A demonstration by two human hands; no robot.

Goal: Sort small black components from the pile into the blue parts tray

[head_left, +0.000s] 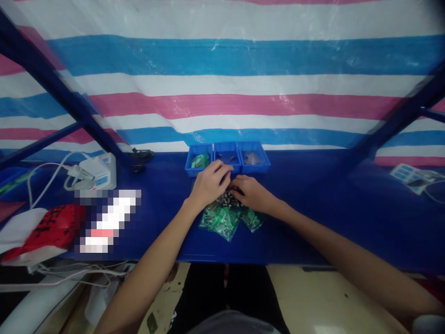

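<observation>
My left hand [209, 183] and my right hand [251, 193] meet over a pile of green circuit boards [225, 220] on the blue table [313, 218]. Small dark parts [227, 199] stand on the topmost board between the two hands. The fingers of both hands are curled and pinched together at that spot; what they pinch is too small to tell. Just behind the hands stand three blue bins: the left bin [199, 160] holds green boards, the middle bin [227, 157] a few dark parts, the right bin [253, 158] small pale parts.
A white power adapter [99, 170] with cables lies at the left, a red and white bag [38, 232] at the table's left front edge. Blue frame bars [52, 81] slant up on both sides. A striped tarp [225, 93] closes the back. A white device [410, 176] lies far right.
</observation>
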